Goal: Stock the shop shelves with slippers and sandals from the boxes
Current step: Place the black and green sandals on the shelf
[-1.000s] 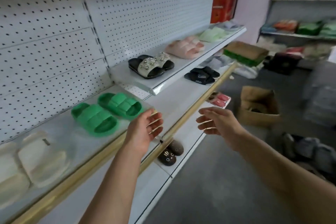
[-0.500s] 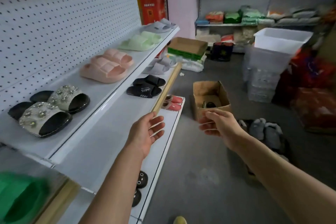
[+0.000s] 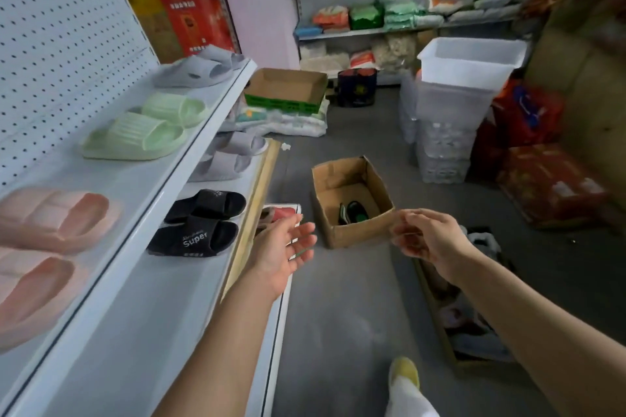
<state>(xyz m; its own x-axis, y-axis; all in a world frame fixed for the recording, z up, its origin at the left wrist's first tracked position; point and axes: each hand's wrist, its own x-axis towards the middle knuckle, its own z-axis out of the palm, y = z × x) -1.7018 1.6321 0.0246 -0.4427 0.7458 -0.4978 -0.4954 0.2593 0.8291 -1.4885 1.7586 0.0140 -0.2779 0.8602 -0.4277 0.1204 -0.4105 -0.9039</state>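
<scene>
Both hands are empty and held out in front of me. My left hand (image 3: 283, 249) is open, palm up, beside the wooden edge of the middle shelf (image 3: 250, 213). My right hand (image 3: 426, 240) hangs with loosely curled fingers just right of a small cardboard box (image 3: 352, 230) on the floor, which holds a dark slipper with green trim (image 3: 354, 211). On the upper shelf (image 3: 189, 145) sit pink slippers (image 3: 50, 223), light green slippers (image 3: 142, 132) and grey slippers (image 3: 200, 68). Black "Super" slippers (image 3: 196, 234) and lilac slippers (image 3: 227, 159) lie on the middle shelf.
A second box (image 3: 437, 308) with footwear lies on the floor under my right forearm. White plastic bins (image 3: 464, 78) are stacked ahead at the right, red packages (image 3: 548, 186) beside them. A green-sided carton (image 3: 288, 91) sits on white bags. My foot (image 3: 403, 371) is on the grey floor.
My view has swung right, away from the green slippers and toward the aisle. Both empty hands have moved nearer the small floor box.
</scene>
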